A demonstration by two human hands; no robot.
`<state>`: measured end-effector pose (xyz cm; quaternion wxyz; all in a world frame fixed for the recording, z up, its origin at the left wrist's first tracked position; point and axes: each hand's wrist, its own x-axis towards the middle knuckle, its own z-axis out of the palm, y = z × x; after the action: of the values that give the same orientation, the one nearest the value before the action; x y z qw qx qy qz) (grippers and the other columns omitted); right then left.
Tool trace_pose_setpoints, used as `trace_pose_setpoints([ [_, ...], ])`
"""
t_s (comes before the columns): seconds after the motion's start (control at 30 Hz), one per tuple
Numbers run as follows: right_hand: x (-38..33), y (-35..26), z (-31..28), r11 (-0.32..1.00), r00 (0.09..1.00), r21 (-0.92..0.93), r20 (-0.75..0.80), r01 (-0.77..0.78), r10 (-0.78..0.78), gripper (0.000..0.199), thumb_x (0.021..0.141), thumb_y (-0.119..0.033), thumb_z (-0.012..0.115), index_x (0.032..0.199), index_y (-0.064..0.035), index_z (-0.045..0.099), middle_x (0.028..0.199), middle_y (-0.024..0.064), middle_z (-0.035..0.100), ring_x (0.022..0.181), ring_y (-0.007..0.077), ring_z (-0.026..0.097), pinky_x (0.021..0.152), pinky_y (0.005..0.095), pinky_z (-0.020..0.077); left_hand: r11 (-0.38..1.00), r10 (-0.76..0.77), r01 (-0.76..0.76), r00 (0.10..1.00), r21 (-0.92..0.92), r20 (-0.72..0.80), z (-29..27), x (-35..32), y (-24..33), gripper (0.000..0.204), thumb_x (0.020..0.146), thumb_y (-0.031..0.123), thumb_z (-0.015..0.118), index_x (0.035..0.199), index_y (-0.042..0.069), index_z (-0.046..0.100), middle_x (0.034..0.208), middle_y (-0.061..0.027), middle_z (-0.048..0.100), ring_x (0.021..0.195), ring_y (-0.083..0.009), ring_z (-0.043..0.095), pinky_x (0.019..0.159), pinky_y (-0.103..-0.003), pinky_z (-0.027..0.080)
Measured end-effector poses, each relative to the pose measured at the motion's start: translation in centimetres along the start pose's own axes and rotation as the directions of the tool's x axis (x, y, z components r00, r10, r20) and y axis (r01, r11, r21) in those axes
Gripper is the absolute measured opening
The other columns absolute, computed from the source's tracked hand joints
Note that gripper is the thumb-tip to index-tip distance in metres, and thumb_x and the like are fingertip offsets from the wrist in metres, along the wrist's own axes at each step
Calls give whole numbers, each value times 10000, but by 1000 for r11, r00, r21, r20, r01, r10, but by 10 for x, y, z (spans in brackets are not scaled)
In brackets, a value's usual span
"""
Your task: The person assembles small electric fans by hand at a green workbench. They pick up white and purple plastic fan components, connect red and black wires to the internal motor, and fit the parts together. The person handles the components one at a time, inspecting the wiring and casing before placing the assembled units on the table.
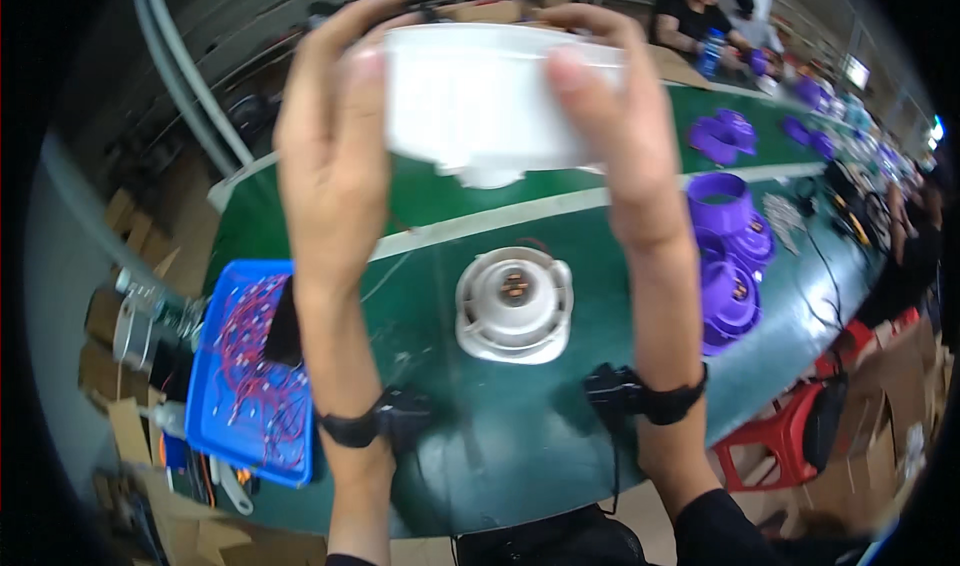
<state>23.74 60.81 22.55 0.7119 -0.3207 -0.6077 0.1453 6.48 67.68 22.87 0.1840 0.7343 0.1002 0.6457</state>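
A white plastic housing [470,101], blurred by motion, is held up close in front of me. My left hand [335,136] grips its left side, and my right hand [620,116] clasps the right side with the thumb across its face. Below it on the green table stands a round white motor base [515,304] with copper-coloured parts in its centre. Neither hand touches that base. Black straps with small devices are on both wrists.
Left lies a blue tray [200,406] of red wires with white connectors. Purple plastic housings [722,286] stand on the right, with more purple parts [722,136] farther back. Co-workers sit across and at right. A red stool [775,446] is by the right edge.
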Motion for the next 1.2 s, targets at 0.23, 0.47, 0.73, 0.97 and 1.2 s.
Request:
trace_pose_setpoints([
  [0.23, 0, 11, 4, 993, 992, -47, 65, -106, 109, 544, 861, -386, 740, 1178, 32, 595, 1003, 102, 657, 877, 127, 624, 765, 243, 486, 937, -220, 106, 919, 332, 327, -45, -7, 8, 388, 834, 238, 768, 1169, 66, 678, 1307, -80, 568, 944, -110, 579, 687, -232, 502],
  [0.47, 0, 41, 7, 975, 993, -188, -10, -114, 114, 439, 959, -343, 615, 1215, 13, 609, 1111, 113, 653, 992, 150, 617, 824, 281, 495, 833, -470, 553, 684, 24, 558, -46, -13, -33, 233, 862, 178, 769, 1011, 15, 694, 787, -14, 682, 608, -63, 590, 488, -210, 444],
  [0.73, -4, 30, 18, 990, 984, -85, 127, -115, 125, 376, 1033, -314, 502, 1220, 0, 589, 1082, 117, 676, 962, 170, 640, 766, 299, 535, 654, -619, 543, 784, 527, -41, -83, -71, -183, 217, 858, 17, 630, 1055, -43, 694, 831, -160, 717, 711, -235, 708, 630, -356, 564],
  [0.97, -8, 23, 17, 997, 966, -22, 245, -81, 83, 359, 1041, -297, 475, 1215, -8, 596, 1027, 101, 682, 894, 142, 634, 731, 279, 516, 204, -444, 634, 739, 746, -507, -105, -136, -239, 704, 789, 19, 667, 1432, -5, 382, 1412, -409, 335, 1173, -553, 513, 1024, -525, 437],
  [1.2, -9, 21, 24, 1000, 956, 6, 291, -26, 23, 346, 1029, -310, 513, 1180, -16, 617, 978, 93, 694, 841, 131, 632, 728, 281, 514, 584, -806, 480, 436, 655, 399, -94, -62, -183, 662, 843, 272, 756, 1411, 52, 499, 1342, -211, 581, 1187, -287, 608, 982, -383, 502],
])
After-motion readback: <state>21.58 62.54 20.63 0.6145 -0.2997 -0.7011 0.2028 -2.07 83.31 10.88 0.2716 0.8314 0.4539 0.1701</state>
